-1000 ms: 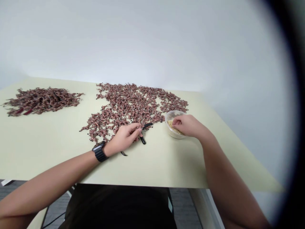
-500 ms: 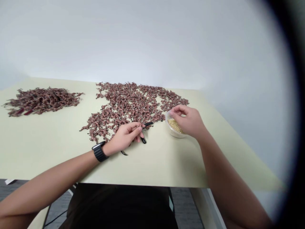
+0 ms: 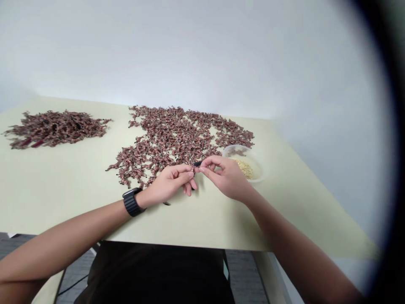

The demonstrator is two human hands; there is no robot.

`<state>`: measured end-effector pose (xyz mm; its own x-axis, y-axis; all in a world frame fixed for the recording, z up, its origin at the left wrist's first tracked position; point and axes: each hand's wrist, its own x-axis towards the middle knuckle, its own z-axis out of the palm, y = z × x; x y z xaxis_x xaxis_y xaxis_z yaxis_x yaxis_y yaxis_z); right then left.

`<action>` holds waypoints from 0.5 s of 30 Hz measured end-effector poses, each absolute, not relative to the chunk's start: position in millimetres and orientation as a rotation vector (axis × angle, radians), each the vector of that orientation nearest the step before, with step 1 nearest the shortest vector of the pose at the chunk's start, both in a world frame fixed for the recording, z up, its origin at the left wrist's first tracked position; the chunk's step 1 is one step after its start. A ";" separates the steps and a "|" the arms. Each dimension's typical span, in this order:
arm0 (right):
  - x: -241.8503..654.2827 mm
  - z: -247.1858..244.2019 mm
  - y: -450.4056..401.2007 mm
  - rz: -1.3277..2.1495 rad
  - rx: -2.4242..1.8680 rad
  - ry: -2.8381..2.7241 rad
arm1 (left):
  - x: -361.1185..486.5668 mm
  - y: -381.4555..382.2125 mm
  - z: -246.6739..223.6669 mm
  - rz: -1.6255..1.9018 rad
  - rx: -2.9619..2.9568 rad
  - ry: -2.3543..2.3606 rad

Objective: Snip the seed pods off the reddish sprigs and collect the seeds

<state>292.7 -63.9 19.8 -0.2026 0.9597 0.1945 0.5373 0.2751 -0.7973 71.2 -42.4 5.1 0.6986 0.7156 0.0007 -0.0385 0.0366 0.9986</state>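
My left hand (image 3: 169, 183) is curled around a small black-handled tool (image 3: 198, 164), and most of the tool is hidden by my fingers. My right hand (image 3: 224, 177) has come over from the tub, its fingertips pinched against the tool's tip. Anything between them is too small to make out. A wide spread of small reddish-brown pieces (image 3: 171, 137) lies just beyond both hands. A clear plastic tub (image 3: 257, 169) of pale grains (image 3: 245, 168) stands right of my right hand, apart from it.
A second reddish-brown heap (image 3: 57, 128) lies at the far left of the pale table (image 3: 63, 177). A black wristwatch (image 3: 131, 202) circles my left wrist. A white wall rises behind the table. Below its front edge are my dark shirt (image 3: 155, 274) and a grey floor (image 3: 19, 245).
My right hand has left the tub and moved left to meet my left hand at the tool. The tub now sits slightly farther right, and its grains are uncovered.
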 end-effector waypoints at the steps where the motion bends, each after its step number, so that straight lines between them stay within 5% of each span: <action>1: 292.6 19.9 -63.8 0.756 -1.355 -1.860 | 71.4 -42.5 5.1 0.634 1.438 0.605; 15: 289.1 19.2 -64.7 0.440 -1.325 -2.044 | 73.3 -44.6 -1.1 0.707 1.533 0.686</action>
